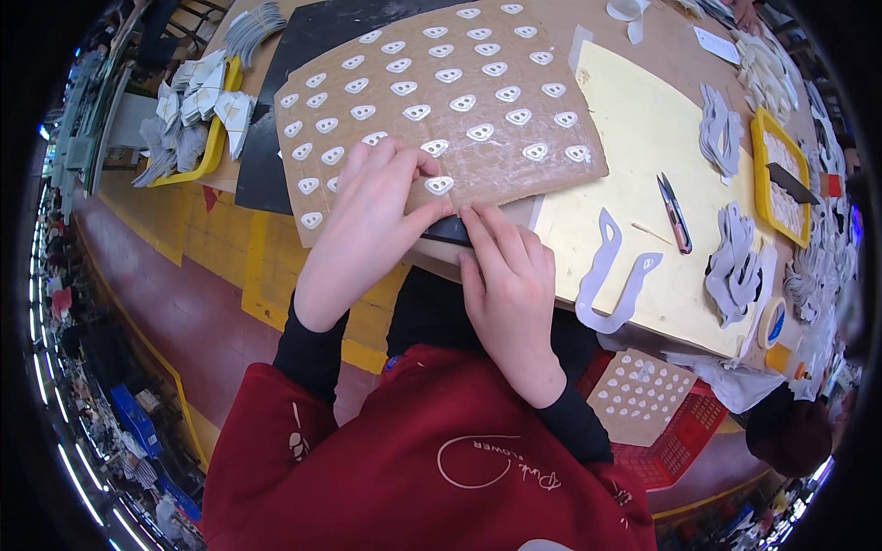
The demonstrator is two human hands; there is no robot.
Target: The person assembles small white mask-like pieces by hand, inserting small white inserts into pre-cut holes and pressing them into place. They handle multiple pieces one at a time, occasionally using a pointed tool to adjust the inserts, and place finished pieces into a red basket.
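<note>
While leaning over brown board [439,99] on table [675,55], got left hand [369,207] half-curled over white pieces [439,185], right hand [508,280] loosely bent at board's near edge. Can't tell if pinching anything.

cardboard [439,96]: brown | pieces [447,75]: white, rowed | sheet [634,138]: pale yellow | basket [689,432]: red
</note>
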